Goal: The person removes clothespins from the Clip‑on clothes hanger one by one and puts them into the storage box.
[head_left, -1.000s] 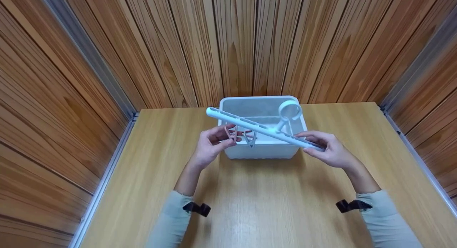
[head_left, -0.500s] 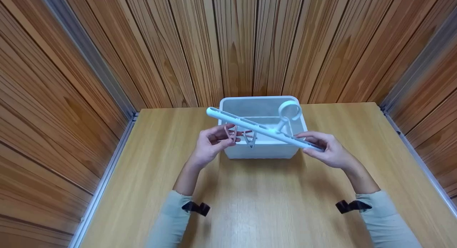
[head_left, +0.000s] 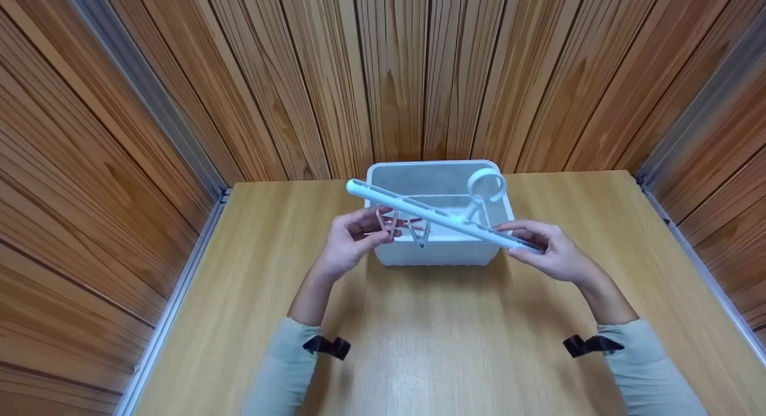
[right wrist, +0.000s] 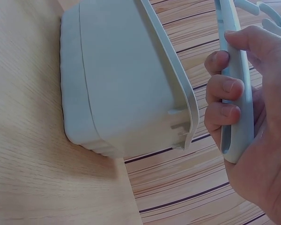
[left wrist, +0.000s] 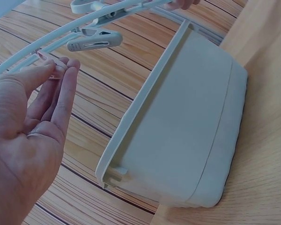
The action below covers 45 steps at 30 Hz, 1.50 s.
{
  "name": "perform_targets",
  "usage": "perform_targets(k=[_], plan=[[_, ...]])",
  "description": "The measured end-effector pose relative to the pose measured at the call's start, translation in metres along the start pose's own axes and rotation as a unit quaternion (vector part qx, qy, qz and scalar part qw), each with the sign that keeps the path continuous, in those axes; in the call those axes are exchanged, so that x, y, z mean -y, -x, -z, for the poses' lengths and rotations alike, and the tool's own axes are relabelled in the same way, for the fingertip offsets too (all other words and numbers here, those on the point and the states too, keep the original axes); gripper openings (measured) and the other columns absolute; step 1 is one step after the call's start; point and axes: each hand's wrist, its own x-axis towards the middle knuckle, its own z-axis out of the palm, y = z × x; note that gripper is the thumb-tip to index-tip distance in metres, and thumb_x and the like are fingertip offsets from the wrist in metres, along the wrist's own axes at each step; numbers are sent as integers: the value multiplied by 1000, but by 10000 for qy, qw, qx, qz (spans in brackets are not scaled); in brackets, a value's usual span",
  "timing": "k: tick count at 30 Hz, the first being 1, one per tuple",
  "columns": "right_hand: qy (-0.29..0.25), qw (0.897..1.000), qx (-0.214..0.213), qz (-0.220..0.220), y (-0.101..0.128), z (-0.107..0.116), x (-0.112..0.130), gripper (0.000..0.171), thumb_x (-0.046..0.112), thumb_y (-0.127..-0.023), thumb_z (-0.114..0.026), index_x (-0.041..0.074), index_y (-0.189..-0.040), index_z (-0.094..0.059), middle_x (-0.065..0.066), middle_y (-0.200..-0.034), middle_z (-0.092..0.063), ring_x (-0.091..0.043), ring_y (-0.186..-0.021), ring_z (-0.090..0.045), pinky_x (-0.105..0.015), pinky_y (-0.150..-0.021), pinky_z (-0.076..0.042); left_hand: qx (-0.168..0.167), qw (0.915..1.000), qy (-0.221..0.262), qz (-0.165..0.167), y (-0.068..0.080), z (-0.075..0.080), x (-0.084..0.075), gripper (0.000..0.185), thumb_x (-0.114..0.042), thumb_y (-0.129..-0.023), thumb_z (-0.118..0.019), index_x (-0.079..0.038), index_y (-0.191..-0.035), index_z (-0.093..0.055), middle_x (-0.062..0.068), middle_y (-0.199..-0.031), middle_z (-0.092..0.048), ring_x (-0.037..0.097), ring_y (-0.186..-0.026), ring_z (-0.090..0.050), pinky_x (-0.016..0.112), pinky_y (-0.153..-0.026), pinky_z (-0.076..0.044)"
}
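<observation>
While the wood-panelled wall [head_left: 119, 164] closes off the left side of the scene, the left hand [head_left: 350, 245] is raised just in front of the near-left corner of the white plastic bin [head_left: 440, 254], its fingertips [left wrist: 65, 68] pinching a small pinkish clip [head_left: 386, 219] that hangs under the white hanger bar [head_left: 437, 217]. In the left wrist view the fingers lie nearly straight and close together, meeting the thumb around that clip. Just to the right hangs a second clip [head_left: 421, 233], light in colour and closed, also under the bar; the left wrist view shows it [left wrist: 94, 41] apart from the fingers. The bar runs on a slant above the bin, its far end up at the left, its near end lower at the right, and a round hook ring [head_left: 486, 185] stands up from its middle over the bin's open top. The bin sits on the wooden table [head_left: 431, 344] near the back wall. At the bar's right end the right hand [head_left: 553, 254] grips it, fingers [right wrist: 222, 86] curled over one side and the thumb behind. Both forearms wear pale sleeves [head_left: 287, 368] with dark straps at the wrists.
</observation>
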Motion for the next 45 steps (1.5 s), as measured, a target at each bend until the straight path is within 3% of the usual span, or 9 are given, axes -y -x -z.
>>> perform_targets(k=[15,20,23,25,31,35,39,41,45], plan=[[94,9999,22,-28,1,2,1,36,-14,-101,-68,-8,-137,-70,23,-121,-78,0,-96,-72,-17,-82,-61,543,9978,-377,0,1,4,-5,45,-6,-106,-77,9,-147,-67,37,-127,-75,8,-104,-81,30,-97,-68],[65,9999,38,-100,1,3,1,35,-13,-102,-68,-8,-137,-71,23,-122,-78,0,-98,-73,-16,-86,-62,640,9975,-307,47,-2,3,-7,40,-7,-104,-79,14,-138,-69,18,-117,-78,8,-98,-79,26,-91,-67],[58,9999,56,-117,1,3,1,35,-12,-103,-67,-7,-137,-71,22,-122,-78,0,-99,-73,-17,-87,-61,686,9972,-270,119,-1,3,-7,48,-5,-104,-79,14,-145,-64,4,-111,-76,8,-96,-77,24,-88,-66],[65,9999,56,-116,2,4,1,35,-12,-103,-67,-7,-137,-71,22,-122,-78,-1,-100,-74,-17,-87,-62,714,9970,-240,178,-1,3,-7,51,-4,-104,-78,14,-148,-61,3,-113,-76,8,-97,-77,24,-88,-66],[81,9999,77,-106,2,5,1,36,-12,-103,-67,-7,-138,-71,22,-122,-78,-1,-100,-75,-18,-85,-62,786,9957,-110,483,0,4,-9,52,-4,-107,-74,11,-154,-58,36,-137,-71,7,-105,-80,28,-96,-67],[36,10000,41,-28,2,5,0,36,-15,-101,-67,-9,-136,-71,22,-123,-79,-1,-100,-75,-16,-86,-62,827,9953,5,505,-1,5,-11,51,-3,-107,-72,13,-153,-58,36,-137,-71,12,-105,-81,28,-97,-67],[2,10000,17,36,1,5,-2,36,-17,-99,-68,-11,-135,-71,22,-122,-78,1,-99,-73,-14,-87,-61,869,9951,297,354,-1,5,-10,49,-1,-107,-67,18,-150,-57,25,-130,-77,15,-105,-81,27,-95,-67],[19,10000,42,31,1,5,-2,36,-16,-100,-68,-10,-135,-71,22,-122,-78,1,-99,-73,-14,-87,-61,908,9945,455,262,-1,6,-10,48,-1,-107,-63,21,-149,-56,13,-127,-80,12,-105,-81,27,-96,-66],[22,10000,60,30,1,5,-1,36,-16,-100,-67,-9,-135,-71,21,-123,-78,0,-100,-74,-14,-90,-62,993,9924,696,202,-1,6,-10,47,-1,-109,-55,21,-150,-54,-1,-130,-82,10,-110,-81,30,-101,-66]])
